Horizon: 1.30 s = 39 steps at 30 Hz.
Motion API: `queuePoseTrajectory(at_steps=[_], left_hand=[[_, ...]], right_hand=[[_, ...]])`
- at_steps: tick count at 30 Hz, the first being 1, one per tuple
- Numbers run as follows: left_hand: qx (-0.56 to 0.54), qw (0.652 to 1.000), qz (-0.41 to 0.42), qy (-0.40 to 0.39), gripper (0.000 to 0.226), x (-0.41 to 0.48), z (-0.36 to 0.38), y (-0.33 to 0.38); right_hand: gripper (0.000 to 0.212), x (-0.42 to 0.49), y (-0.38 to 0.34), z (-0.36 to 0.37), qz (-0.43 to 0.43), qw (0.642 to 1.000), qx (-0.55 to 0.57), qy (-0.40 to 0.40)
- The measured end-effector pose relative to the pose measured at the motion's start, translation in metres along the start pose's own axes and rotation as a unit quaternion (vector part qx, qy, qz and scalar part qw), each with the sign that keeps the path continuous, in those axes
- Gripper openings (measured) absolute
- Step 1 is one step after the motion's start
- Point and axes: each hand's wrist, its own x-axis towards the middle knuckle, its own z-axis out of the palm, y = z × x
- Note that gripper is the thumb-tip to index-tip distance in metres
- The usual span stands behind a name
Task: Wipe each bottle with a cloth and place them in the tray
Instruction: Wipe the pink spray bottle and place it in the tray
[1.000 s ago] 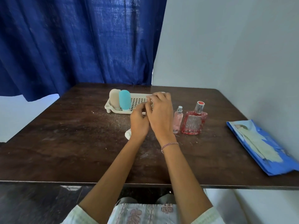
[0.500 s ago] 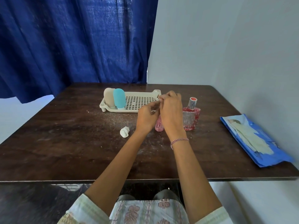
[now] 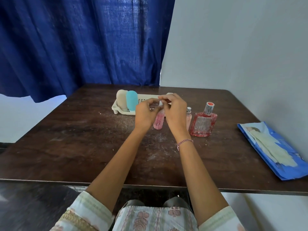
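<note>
A pink bottle (image 3: 158, 121) with a white top stands slightly tilted on the table between my hands. My right hand (image 3: 175, 112) pinches its white top. My left hand (image 3: 145, 114) has its fingers curled against the neck. A white tray (image 3: 116, 108) sits behind my hands, holding a beige bottle (image 3: 120, 100) and a teal bottle (image 3: 132, 101) at its left end. A small pink spray bottle (image 3: 189, 117) and a square red bottle (image 3: 203, 125) stand on the table to the right of my right hand. The cloth is not visible.
A blue packet (image 3: 273, 150) with a pale sheet on it lies at the right side of the dark wooden table (image 3: 75, 144). A blue curtain (image 3: 83, 44) hangs behind the table and a grey wall (image 3: 241, 55) runs along its right side.
My hands moved from in front of the tray onto the pink bottle, which now shows between them. The white cloth wad seen on the table half a second ago is hidden behind my left wrist.
</note>
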Motion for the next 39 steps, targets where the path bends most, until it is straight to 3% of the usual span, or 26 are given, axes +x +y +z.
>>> queuePoseTrajectory(at_steps=[10, 15, 21, 29, 39], left_hand=[[0.008, 0.999, -0.020, 0.027, 0.028, 0.009, -0.024, -0.029], [0.004, 0.998, 0.065, 0.006, 0.028, 0.010, -0.025, -0.038], [-0.010, 0.995, 0.102, -0.017, 0.026, 0.011, -0.022, -0.051], [-0.048, 0.993, 0.106, -0.002, 0.025, 0.006, -0.021, -0.053], [-0.097, 0.990, 0.100, -0.018, 0.029, 0.004, -0.018, -0.058]], right_hand=[[0.020, 0.002, -0.002, 0.033, 0.015, 0.997, 0.070, -0.021], [0.013, -0.025, 0.004, 0.031, 0.016, 0.998, 0.051, 0.027], [0.011, -0.059, 0.019, 0.043, 0.004, 0.988, -0.021, -0.152], [0.026, -0.067, 0.014, 0.055, -0.004, 0.975, -0.054, -0.216], [0.015, -0.072, 0.019, 0.053, 0.001, 0.974, -0.008, -0.228]])
